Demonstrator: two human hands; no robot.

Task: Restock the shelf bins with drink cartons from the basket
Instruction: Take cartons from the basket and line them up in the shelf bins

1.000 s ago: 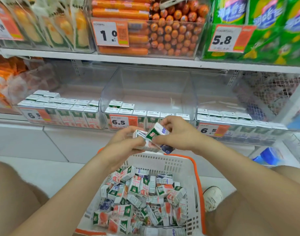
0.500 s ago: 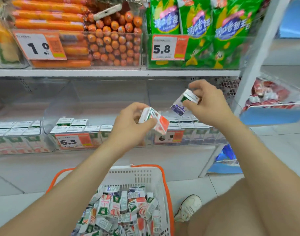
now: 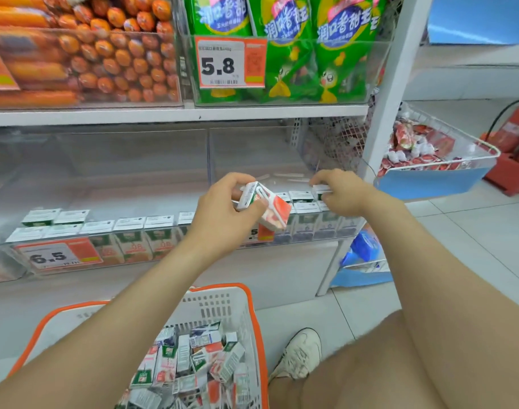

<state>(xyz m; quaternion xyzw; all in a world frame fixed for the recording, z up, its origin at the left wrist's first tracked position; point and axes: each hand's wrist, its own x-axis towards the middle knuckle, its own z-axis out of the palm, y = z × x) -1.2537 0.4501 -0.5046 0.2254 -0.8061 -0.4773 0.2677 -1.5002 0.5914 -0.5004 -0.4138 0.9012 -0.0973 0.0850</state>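
The head camera looks down at a shop shelf. The left hand [image 3: 222, 214] grips a red-and-white carton [image 3: 267, 208], fingers and thumb curled round its upper end. It is held tilted in the air in front of the bins. Its print is too blurred to read.

The right hand [image 3: 340, 193] reaches into the right bin [image 3: 252, 149], a clear plastic one. Its fingertips pinch a white-topped carton [image 3: 321, 188] standing at the right end of the back row, touching the neighbouring cartons [image 3: 305, 214]. An orange price tag on this bin is mostly hidden behind the held carton; only a "5" shows.

The middle bin [image 3: 105, 172] holds two rows of upright green-and-white cartons [image 3: 131, 231] along its front. Its orange-edged tag [image 3: 56, 255] reads "6.5".

On the shelf above, a clear bin of orange sausages [image 3: 105, 60] stands beside one of green bags [image 3: 340, 39] printed with 润口香甜王. The tag [image 3: 230, 63] on the bags' bin reads "5.8", over a barcode.

Below, between the forearms, the white basket [image 3: 214, 305] with its orange rim stands on the floor. It holds a loose heap of drink cartons [image 3: 193, 364] in green, red and white, with barcodes showing. A pale shoe [image 3: 299, 352] rests just right of it.

Right of the white shelf post [image 3: 390, 84] hangs a wire tray [image 3: 435, 178] with a blue front, holding red-and-white packets. Past it is a red fire extinguisher [image 3: 514, 128].
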